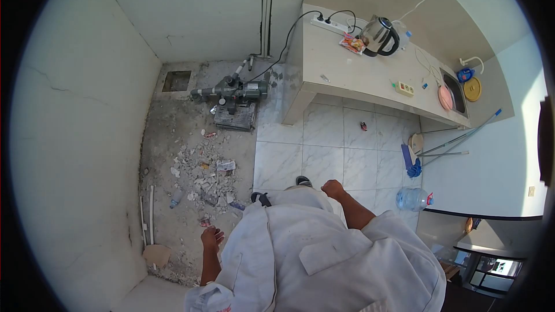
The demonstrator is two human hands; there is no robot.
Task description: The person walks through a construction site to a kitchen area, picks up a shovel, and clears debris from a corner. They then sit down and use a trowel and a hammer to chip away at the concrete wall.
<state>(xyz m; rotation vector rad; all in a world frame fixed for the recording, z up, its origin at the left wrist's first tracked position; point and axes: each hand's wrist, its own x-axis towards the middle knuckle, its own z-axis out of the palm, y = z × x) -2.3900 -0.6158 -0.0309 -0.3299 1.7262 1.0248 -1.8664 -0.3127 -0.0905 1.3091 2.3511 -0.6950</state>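
My left hand (pixel 212 237) hangs at my side over the rubble (pixel 208 182) on the bare concrete. Its fingers are loosely curled and apart, with nothing seen in them. My right hand (pixel 332 189) is closed like a fist over the marble-look tiles (pixel 327 162), beside my dark shoe (pixel 304 181), and no object shows in it. Ahead on the left, a water pump (pixel 231 91) with pipe fittings rests by a dark ribbed block (pixel 236 118). Neither hand touches any of these things.
On the right, a counter (pixel 335 60) carries an electric kettle (pixel 378 36), a power strip (pixel 329 25), a snack packet (pixel 351 44) and a sink (pixel 454 91). A cable (pixel 290 41) runs down to the pump. A large water bottle (pixel 411 199) and mop poles (pixel 459 138) are near the right wall.
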